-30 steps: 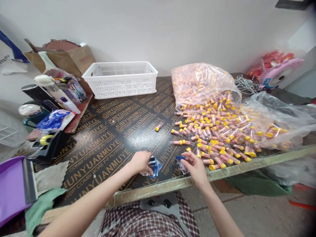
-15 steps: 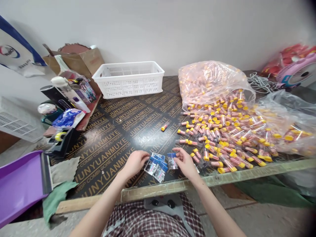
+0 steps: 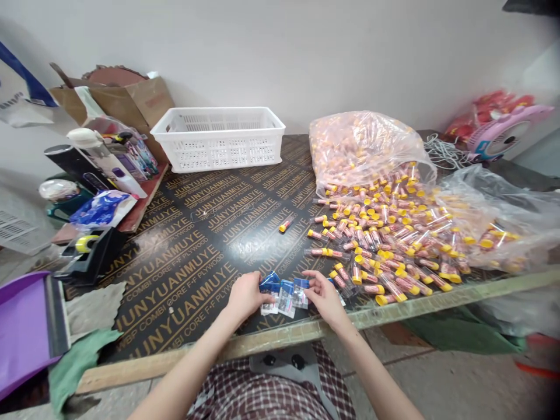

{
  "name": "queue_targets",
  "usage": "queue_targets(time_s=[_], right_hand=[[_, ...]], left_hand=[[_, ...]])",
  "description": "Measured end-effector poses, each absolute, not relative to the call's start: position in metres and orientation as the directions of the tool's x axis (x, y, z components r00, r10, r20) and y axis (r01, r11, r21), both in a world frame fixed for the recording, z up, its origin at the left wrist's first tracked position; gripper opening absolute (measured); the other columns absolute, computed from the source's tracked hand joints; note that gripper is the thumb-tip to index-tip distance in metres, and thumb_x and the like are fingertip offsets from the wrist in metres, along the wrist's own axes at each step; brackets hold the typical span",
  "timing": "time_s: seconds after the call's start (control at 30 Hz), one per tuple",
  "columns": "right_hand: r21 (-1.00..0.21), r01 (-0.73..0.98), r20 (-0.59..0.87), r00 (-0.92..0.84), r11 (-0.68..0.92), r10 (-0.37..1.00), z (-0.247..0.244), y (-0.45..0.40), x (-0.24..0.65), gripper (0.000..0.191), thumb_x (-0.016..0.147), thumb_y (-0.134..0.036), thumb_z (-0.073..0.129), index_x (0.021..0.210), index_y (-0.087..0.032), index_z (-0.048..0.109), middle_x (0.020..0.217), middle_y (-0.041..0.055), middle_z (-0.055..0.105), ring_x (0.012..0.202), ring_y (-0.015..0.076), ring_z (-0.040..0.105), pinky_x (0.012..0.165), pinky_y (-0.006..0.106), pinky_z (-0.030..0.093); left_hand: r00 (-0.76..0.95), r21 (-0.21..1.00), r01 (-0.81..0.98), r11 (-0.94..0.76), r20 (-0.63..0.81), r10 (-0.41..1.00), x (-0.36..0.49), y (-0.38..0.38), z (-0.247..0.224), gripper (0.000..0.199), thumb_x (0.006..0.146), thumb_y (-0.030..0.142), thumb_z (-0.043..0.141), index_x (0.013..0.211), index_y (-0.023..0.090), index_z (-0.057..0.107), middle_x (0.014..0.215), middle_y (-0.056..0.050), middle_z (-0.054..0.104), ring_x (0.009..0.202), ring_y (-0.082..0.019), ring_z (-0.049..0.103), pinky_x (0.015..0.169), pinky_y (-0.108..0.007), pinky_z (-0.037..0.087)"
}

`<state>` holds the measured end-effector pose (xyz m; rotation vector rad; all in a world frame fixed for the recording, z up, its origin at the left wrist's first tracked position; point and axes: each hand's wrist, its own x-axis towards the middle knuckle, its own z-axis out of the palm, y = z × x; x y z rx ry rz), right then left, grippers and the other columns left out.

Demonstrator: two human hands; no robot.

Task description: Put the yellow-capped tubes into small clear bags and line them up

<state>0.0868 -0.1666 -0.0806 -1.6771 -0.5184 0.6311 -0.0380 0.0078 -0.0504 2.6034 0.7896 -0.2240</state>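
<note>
Several small clear packets with blue tops (image 3: 286,298) lie fanned out and overlapping near the table's front edge. My left hand (image 3: 245,296) is closed at the left side of the group, its thumb and fingers pinching a blue-topped packet (image 3: 270,287). At the right side, my right hand (image 3: 324,296) has its thumb and fingertips on the edge of another packet (image 3: 301,291). Part of one more packet shows beneath the right hand. Beyond the hands lies a single yellow-capped clear tube (image 3: 286,224).
Yellow-capped tubes (image 3: 385,233) spill across the right from a large clear bag (image 3: 367,146). A white basket (image 3: 219,149) stands at the back. On the left are a black tape dispenser (image 3: 94,256), bottles and a purple dustpan (image 3: 24,332). A pink fan (image 3: 503,137) stands far right.
The packets, which lay in a loose pile, are now more spread out in a row. My left hand has moved onto the left packet. The camera view has shifted slightly.
</note>
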Motion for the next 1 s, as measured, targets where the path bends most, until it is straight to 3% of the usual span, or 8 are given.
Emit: queue_targets(time_s=[0.2, 0.33, 0.4, 0.47, 0.53, 0.67, 0.83, 1.0], right_hand=[[-0.984, 0.037, -0.080, 0.774, -0.172, 0.628, -0.069, -0.159, 0.101, 0.038, 0.066, -0.016, 0.056, 0.104, -0.019, 0.057, 0.071, -0.0040, 0.052, 0.059, 0.0107, 0.051, 0.055, 0.022, 0.043], [-0.986, 0.067, -0.063, 0.703, -0.155, 0.708, -0.052, -0.150, 0.092, 0.041, 0.068, -0.015, 0.054, 0.110, -0.020, 0.056, 0.070, -0.0035, 0.057, 0.062, 0.0121, 0.056, 0.058, 0.023, 0.044], [-0.962, 0.207, -0.010, 0.625, -0.178, 0.780, -0.045, -0.144, 0.090, 0.041, 0.072, -0.015, 0.054, 0.112, -0.021, 0.056, 0.076, -0.0014, 0.061, 0.066, 0.0136, 0.058, 0.061, 0.025, 0.046], [-0.852, 0.459, 0.098, 0.612, -0.252, 0.785, -0.041, -0.140, 0.099, 0.038, 0.075, -0.015, 0.055, 0.111, -0.023, 0.058, 0.090, 0.0029, 0.064, 0.079, 0.0171, 0.060, 0.070, 0.030, 0.048], [-0.686, 0.628, 0.223, 0.663, -0.367, 0.715, -0.040, -0.140, 0.120, 0.034, 0.076, -0.012, 0.055, 0.107, -0.022, 0.062, 0.108, 0.0089, 0.061, 0.100, 0.0240, 0.055, 0.087, 0.040, 0.043], [-0.605, 0.637, 0.247, 0.720, -0.478, 0.648, -0.045, -0.147, 0.164, 0.026, 0.073, -0.003, 0.052, 0.091, -0.018, 0.065, 0.121, 0.0175, 0.057, 0.119, 0.0357, 0.041, 0.094, 0.059, 0.026], [-0.671, 0.616, 0.187, 0.679, -0.413, 0.710, -0.043, -0.150, 0.148, 0.017, 0.078, -0.018, 0.056, 0.093, -0.018, 0.064, 0.095, 0.0089, 0.069, 0.090, 0.0248, 0.062, 0.080, 0.041, 0.046], [-0.905, 0.322, 0.055, 0.738, -0.278, 0.673, -0.029, -0.150, 0.085, 0.030, 0.074, -0.034, 0.066, 0.099, -0.019, 0.065, 0.090, 0.0059, 0.071, 0.072, 0.0197, 0.064, 0.069, 0.032, 0.052]], left_hand=[[0.745, 0.337, 0.665, -0.666, -0.243, 0.621, -0.034, -0.031, -0.045, 0.055, 0.072, 0.067, 0.052, 0.083, 0.014, 0.063, 0.082, -0.017, 0.067, 0.080, -0.032, 0.064, 0.069, -0.037, 0.044], [0.755, 0.713, 0.475, -0.516, -0.029, 0.655, -0.031, -0.028, -0.039, 0.044, 0.070, 0.055, 0.062, 0.094, 0.017, 0.064, 0.091, -0.011, 0.067, 0.081, -0.024, 0.063, 0.071, -0.032, 0.045], [0.762, 0.905, 0.328, -0.272, -0.083, 0.643, -0.026, -0.024, -0.039, 0.034, 0.065, 0.045, 0.068, 0.085, 0.017, 0.065, 0.077, -0.005, 0.067, 0.069, -0.019, 0.061, 0.065, -0.028, 0.046], [0.739, 0.969, 0.241, 0.051, -0.217, 0.638, -0.022, -0.020, -0.041, 0.026, 0.061, 0.038, 0.072, 0.069, 0.015, 0.062, 0.060, 0.000, 0.062, 0.056, -0.014, 0.057, 0.055, -0.025, 0.045], [0.679, 0.935, 0.151, 0.322, -0.335, 0.654, -0.021, -0.016, -0.044, 0.026, 0.057, 0.034, 0.075, 0.064, 0.015, 0.059, 0.056, 0.002, 0.058, 0.051, -0.011, 0.054, 0.051, -0.023, 0.045], [0.629, 0.776, 0.018, 0.630, -0.498, 0.596, -0.025, -0.010, -0.046, 0.028, 0.055, 0.025, 0.080, 0.070, 0.013, 0.059, 0.063, -0.002, 0.065, 0.055, -0.012, 0.061, 0.054, -0.023, 0.050], [0.595, 0.679, -0.063, 0.731, -0.563, 0.574, -0.027, -0.007, -0.044, 0.021, 0.064, 0.019, 0.076, 0.077, 0.012, 0.062, 0.070, -0.007, 0.069, 0.059, -0.015, 0.065, 0.054, -0.024, 0.053], [0.536, 0.618, -0.161, 0.770, -0.600, 0.594, -0.027, -0.001, -0.045, 0.013, 0.069, 0.017, 0.072, 0.070, 0.012, 0.060, 0.065, -0.004, 0.068, 0.058, -0.013, 0.065, 0.059, -0.026, 0.055]])
